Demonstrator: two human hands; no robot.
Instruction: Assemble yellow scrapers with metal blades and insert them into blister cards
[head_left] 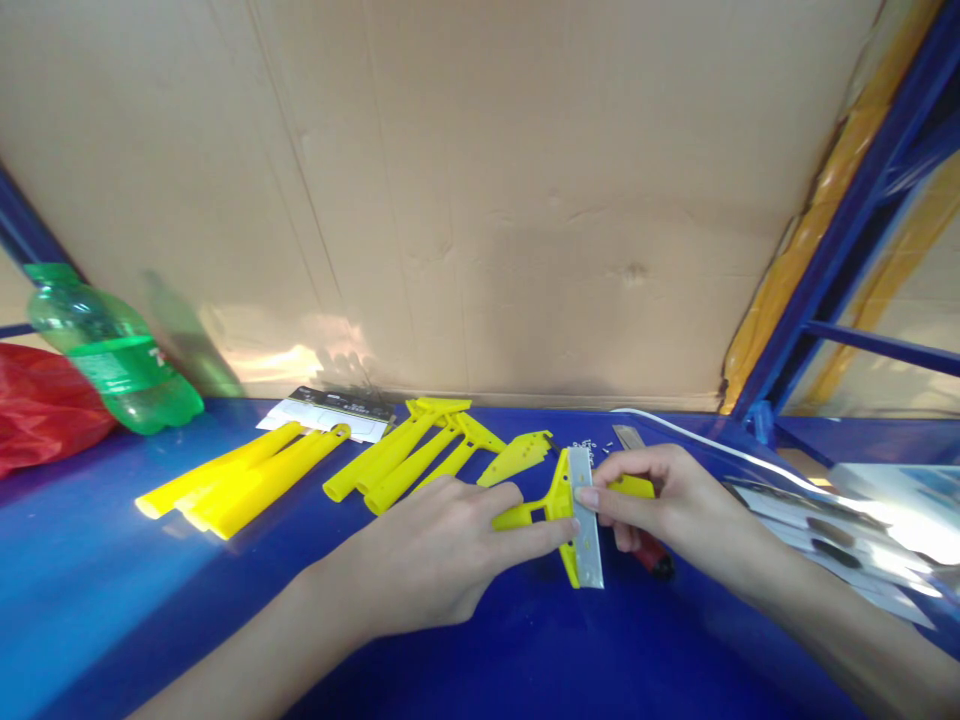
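In front of me, my left hand (442, 550) grips the stem of a yellow plastic scraper head (556, 512), its index finger stretched along the wide end. A flat silver blade (588, 540) lies along that wide edge. My right hand (664, 495) pinches the blade from the right, thumb on its face. Just below my right hand shows a tool with a red and black handle (654, 556), mostly hidden. Part of another yellow piece (634, 486) appears behind my right fingers. Small screws (585, 446) are scattered beyond the blade.
Yellow tube handles (274, 490) and several yellow scraper heads (405, 465) lie left on the blue table (480, 660). Yellow plates (517, 458) sit near the middle. A green bottle (112, 350) and red bag (45, 410) stand far left; a white cable (720, 445) runs right.
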